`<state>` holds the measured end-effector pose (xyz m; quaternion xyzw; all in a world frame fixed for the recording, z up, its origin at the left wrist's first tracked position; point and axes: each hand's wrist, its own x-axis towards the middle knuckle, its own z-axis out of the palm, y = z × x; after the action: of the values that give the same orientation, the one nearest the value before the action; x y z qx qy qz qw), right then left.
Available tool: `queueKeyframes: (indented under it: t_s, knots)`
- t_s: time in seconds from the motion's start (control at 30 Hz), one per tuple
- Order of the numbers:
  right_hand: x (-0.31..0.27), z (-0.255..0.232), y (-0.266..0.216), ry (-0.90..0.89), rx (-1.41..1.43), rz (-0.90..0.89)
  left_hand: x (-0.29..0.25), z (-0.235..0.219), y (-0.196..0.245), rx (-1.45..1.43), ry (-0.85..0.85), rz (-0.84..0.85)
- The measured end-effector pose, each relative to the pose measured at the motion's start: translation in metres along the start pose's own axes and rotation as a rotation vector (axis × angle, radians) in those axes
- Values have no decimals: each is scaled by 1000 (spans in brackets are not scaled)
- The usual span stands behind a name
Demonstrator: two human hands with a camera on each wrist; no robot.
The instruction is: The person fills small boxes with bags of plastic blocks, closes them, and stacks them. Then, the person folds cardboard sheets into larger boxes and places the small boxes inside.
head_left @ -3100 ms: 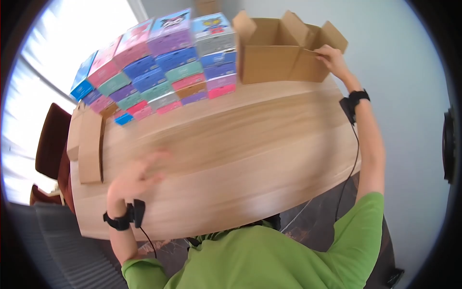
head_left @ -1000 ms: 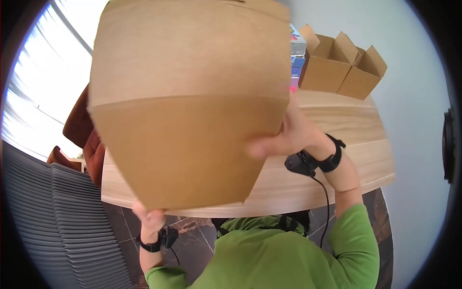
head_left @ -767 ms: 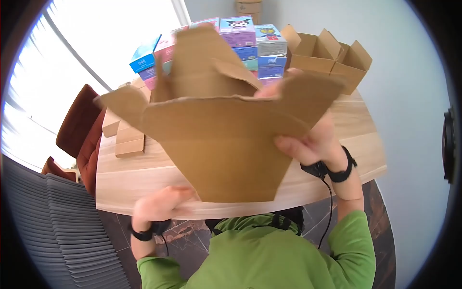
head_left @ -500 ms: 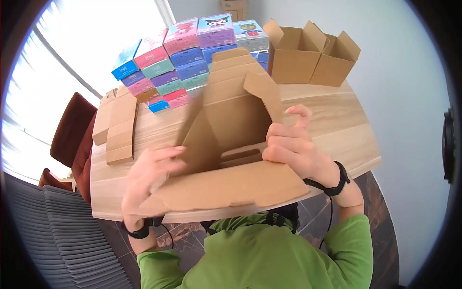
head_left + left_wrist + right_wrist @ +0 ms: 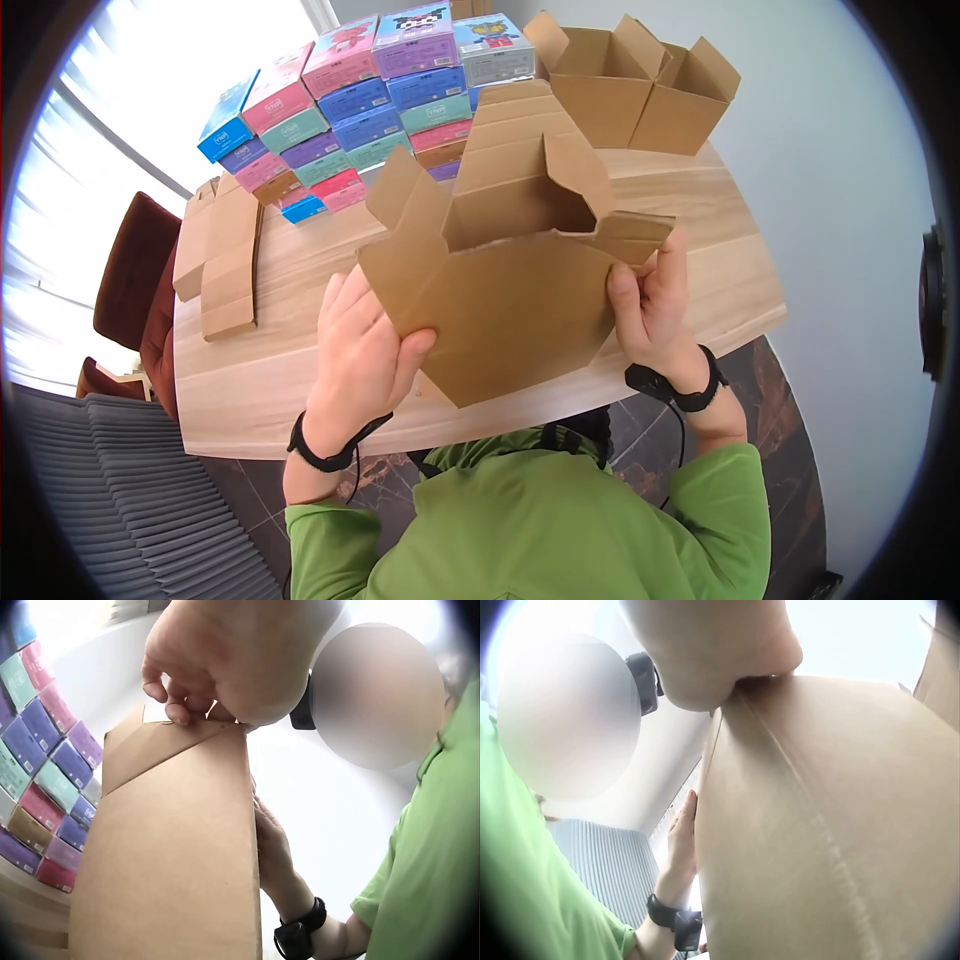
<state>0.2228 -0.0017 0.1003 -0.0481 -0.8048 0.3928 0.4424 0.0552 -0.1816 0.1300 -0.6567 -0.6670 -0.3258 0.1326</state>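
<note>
An open cardboard box (image 5: 520,320) is held up over the front of the table, its flaps spread and its mouth facing up and away. My left hand (image 5: 360,345) grips its left side, thumb on the near panel and fingers along the side. At the upper right corner my right hand (image 5: 655,315) holds the box by a flap, thumb in front and fingers partly hidden behind. The left wrist view has the box's side panel (image 5: 172,855) below curled fingers. In the right wrist view, a creased panel (image 5: 780,840) fills much of the frame.
Colourful printed boxes (image 5: 360,125) are stacked in several columns at the back left of the wooden table (image 5: 690,260). Two open cardboard boxes (image 5: 600,105) stand at the back right. Flattened cardboard (image 5: 230,270) lies at the left edge, near a red-brown chair (image 5: 140,270).
Both hands brought the cardboard box into view and turned it from its closed faces to its open mouth. My left hand let go during the turning and now grips the left side.
</note>
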Motion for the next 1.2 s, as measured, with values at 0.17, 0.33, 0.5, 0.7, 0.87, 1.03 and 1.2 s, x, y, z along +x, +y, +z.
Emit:
queueKeyframes:
  t_s: [0.17, 0.33, 0.5, 0.7, 0.87, 1.03, 1.2]
  knots:
    - [-1, -13, 2, -184, -445, -158, 10, 1, -8, -84, -145, -148]
    - [9, -34, 2, -252, -542, -211, 5, 2, -8, -10, -229, -123]
    - [4, -36, 5, -397, -557, -255, -4, -17, 31, 81, -154, -263]
    - [10, -10, 12, -273, -526, -206, -2, -7, 14, 505, -229, -515]
    - [30, 13, 27, -180, -350, -305, 17, -10, -2, 414, -264, -531]
    - [45, 13, 27, -440, -297, -318, 29, -12, -29, 585, -228, -240]
    - [50, 14, 35, -537, -16, -353, 45, -11, -74, -517, -84, -228]
